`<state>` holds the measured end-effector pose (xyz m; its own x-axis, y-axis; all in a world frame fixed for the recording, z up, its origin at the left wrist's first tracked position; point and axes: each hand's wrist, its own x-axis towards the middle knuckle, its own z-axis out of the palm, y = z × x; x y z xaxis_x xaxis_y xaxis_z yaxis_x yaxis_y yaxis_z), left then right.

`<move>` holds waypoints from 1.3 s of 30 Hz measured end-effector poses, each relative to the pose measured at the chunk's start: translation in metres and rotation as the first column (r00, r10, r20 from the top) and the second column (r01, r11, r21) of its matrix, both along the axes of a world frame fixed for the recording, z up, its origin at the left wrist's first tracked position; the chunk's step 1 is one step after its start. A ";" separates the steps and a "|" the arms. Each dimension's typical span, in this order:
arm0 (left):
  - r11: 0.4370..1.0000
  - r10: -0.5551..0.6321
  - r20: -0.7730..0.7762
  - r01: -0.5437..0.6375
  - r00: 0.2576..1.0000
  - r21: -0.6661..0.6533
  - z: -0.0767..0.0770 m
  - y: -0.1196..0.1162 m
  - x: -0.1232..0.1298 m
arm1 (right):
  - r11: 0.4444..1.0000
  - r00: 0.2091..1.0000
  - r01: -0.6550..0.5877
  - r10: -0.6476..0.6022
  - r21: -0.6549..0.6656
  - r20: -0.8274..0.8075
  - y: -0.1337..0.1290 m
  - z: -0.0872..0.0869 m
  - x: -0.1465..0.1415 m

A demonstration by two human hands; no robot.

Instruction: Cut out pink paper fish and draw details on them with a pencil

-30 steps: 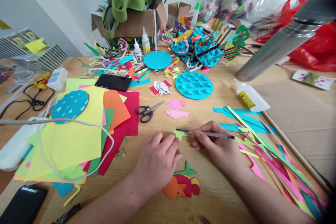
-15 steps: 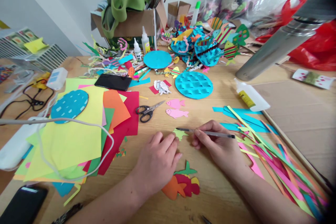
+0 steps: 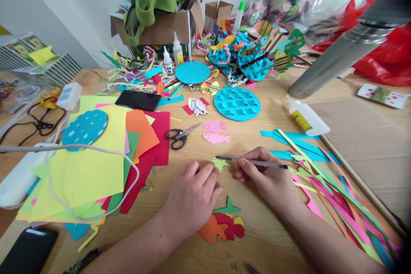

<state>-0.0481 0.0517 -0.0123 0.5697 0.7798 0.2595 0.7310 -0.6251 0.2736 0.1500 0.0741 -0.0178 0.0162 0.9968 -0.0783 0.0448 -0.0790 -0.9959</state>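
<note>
My right hand (image 3: 268, 175) pinches a slim pen (image 3: 261, 163) with a clear grey barrel. Its tip touches the upper edge of a small light green paper fish (image 3: 220, 164) on the table. Fingers together and bent, my left hand (image 3: 195, 195) presses the left end of that fish down, hiding part of it. Just beyond lie two pink paper fish (image 3: 216, 138) and black-handled scissors (image 3: 178, 138) with blades parted. Between my forearms sits a cluster of orange, red, yellow and green paper cut-outs (image 3: 224, 224), partly under my left hand.
Coloured paper sheets (image 3: 93, 171) and a white cable (image 3: 136, 180) lie left. Paper strips (image 3: 337, 197), a glue bottle (image 3: 308, 117) and a steel flask (image 3: 340, 53) are right. Blue discs (image 3: 237, 103), a phone (image 3: 138, 100) and a craft pile (image 3: 244, 55) lie farther back.
</note>
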 end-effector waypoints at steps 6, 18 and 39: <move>1.000 0.001 -0.004 -0.001 1.000 -0.001 0.001 0.000 0.000 | 1.000 1.000 -0.004 0.004 -0.002 -0.009 0.000 0.000 0.000; 1.000 0.000 -0.011 0.000 1.000 0.002 0.001 0.000 0.000 | 1.000 1.000 0.022 -0.022 0.010 -0.007 -0.001 -0.007 0.001; 1.000 0.002 -0.004 -0.002 1.000 -0.003 0.000 0.001 0.000 | 1.000 1.000 -0.001 0.001 -0.022 -0.009 0.001 0.000 -0.001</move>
<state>-0.0480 0.0531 -0.0122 0.5690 0.7819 0.2547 0.7333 -0.6227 0.2730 0.1489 0.0746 -0.0180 0.0144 0.9949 -0.1002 0.0356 -0.1007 -0.9943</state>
